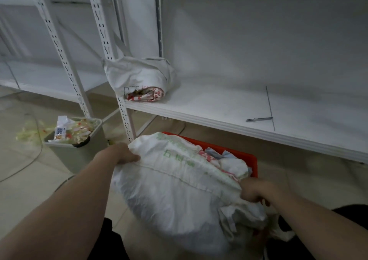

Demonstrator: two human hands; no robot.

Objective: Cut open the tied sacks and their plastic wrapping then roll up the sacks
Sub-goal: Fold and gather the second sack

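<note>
Sack (pixel 175 192) in hands (pixel 127 154) (pixel 253 190); red crate (pixel 253 160) holds sacks (pixel 231 161); bin (pixel 79 158) holds wrapping (pixel 77 130).

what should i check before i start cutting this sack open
1. Grip on the sack: ok, the left hand and right hand each grip an end.
2. Cutter in hand: not ok, neither hand holds one; a slim grey tool lies on the shelf.
3. Sack steady: cannot tell, it is partly over the red crate.
4. Tie exposed: cannot tell, the bunched end is under the right hand.
5. Room in the bin: not ok, it looks full of wrapping.
</note>
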